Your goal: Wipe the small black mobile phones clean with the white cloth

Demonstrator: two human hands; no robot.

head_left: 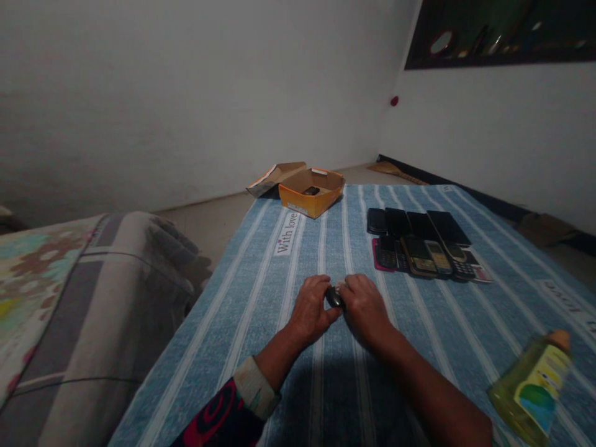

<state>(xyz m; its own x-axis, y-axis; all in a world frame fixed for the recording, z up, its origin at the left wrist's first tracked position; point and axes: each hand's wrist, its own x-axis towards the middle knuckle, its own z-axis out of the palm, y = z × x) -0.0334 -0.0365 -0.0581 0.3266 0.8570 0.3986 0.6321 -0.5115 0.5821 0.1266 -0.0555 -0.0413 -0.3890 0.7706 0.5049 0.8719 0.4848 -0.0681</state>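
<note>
Between my two hands, above the blue striped cloth, is a small dark, shiny object (333,297), perhaps a mobile phone; the fingers cover most of it. My left hand (311,310) grips its left side, fingers curled and thumb below. Closed against its right side is my right hand (365,309), with a bit of whitish material (341,287), maybe cloth or tissue, showing at its fingertips. Beyond the right hand lie several mobile phones in two rows, among them a gold-framed phone (418,256) and a dark flat phone (449,228).
An open orange cardboard box (305,203) holding a dark item stands at the far end of the striped cloth (261,273). A bottle of yellowish liquid (531,388) is at right front. Left of the table is a fabric-draped surface (116,298). White walls close the back.
</note>
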